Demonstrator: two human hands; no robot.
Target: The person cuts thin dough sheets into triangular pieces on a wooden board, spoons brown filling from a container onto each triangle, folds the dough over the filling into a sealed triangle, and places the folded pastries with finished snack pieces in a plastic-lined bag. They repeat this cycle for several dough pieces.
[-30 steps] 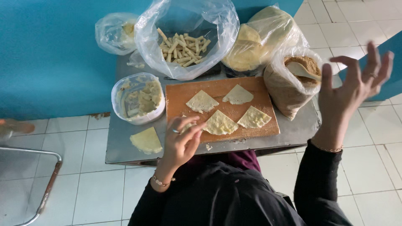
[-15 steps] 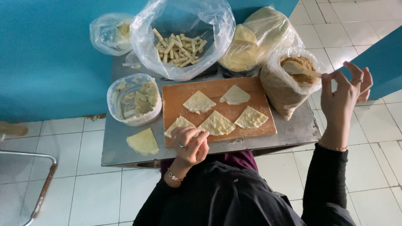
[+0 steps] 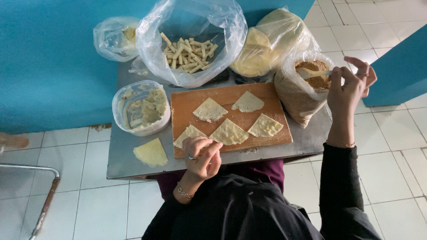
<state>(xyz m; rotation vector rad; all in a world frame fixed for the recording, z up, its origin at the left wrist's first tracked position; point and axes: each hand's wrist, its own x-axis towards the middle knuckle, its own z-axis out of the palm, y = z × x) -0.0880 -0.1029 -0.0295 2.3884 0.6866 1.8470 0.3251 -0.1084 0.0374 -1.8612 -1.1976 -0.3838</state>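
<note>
White floor tiles and a teal wall frame the small grey metal table (image 3: 133, 164) below you, its top dull and smooth. Nearest you, your left hand (image 3: 202, 155) hovers at the near edge of the wooden cutting board (image 3: 271, 95), fingers curled loosely inward over the corner of a pale, pebbled dough triangle (image 3: 189, 134); whether the fingertips actually pinch it you cannot tell from this angle. Four more thin, floury triangles lie spread on the board, and one smoother yellow triangle (image 3: 151, 152) sits apart on the bare metal to the left. Beside the board stands a round translucent plastic tub (image 3: 141, 106) smeared with lumpy pale filling. To your right, your right hand (image 3: 349, 86) is closed around the handle of a wooden spoon (image 3: 311, 72), whose bowl rests in a clear bag of coarse brown crumbs (image 3: 300, 95). Half a second ago that hand was held up, fingers spread loosely and empty beside the bag, and a second ago it was wide open higher up; now it has come in and taken the spoon. Your left hand has drawn back slightly toward you from the triangle it pressed flat earlier. Farther off, a large crinkled clear bag (image 3: 191, 40) holds short rolled sticks, a smaller knotted bag (image 3: 116, 38) lies at the far left corner, and a bag of stacked round yellow sheets (image 3: 262, 49) leans behind the crumbs.
</note>
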